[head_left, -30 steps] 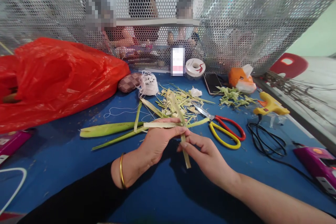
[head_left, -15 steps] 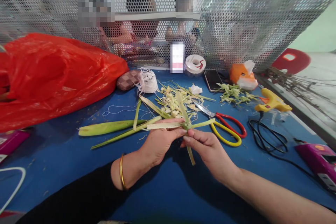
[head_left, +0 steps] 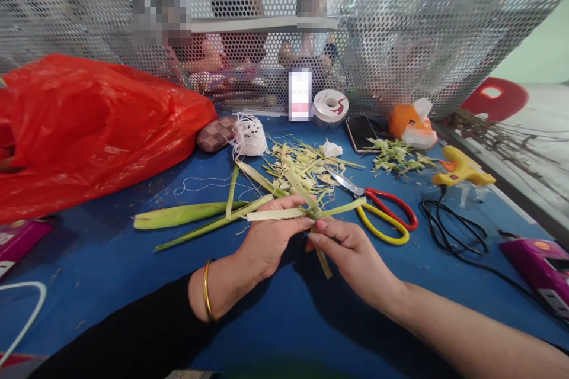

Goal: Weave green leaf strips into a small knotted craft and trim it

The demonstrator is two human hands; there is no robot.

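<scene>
Pale green leaf strips [head_left: 278,214] meet in a small knotted centre and point out in several directions. My left hand [head_left: 272,238] pinches this woven piece from the left, close to its knot. From the right, my right hand [head_left: 351,244] grips it just below the knot, thumb and fingers pressed together. One strip end hangs down between the hands. Scissors [head_left: 386,213] with red and yellow handles lie partly open right of the hands. Beyond the hands is a pile of leaf scraps [head_left: 302,163]. A broad green leaf [head_left: 182,215] and a thin stalk lie to the left.
A red plastic bag [head_left: 102,130] fills the left. White twine [head_left: 249,136], a ribbon spool [head_left: 331,106], a dark phone [head_left: 361,133] and an orange tissue pack [head_left: 411,124] stand behind. A yellow glue gun [head_left: 462,167] with black cable lies right. People are behind the mesh.
The strip pointing away from me has tilted further left, and the knot has shifted slightly left. Both hands keep their hold, nearly in place.
</scene>
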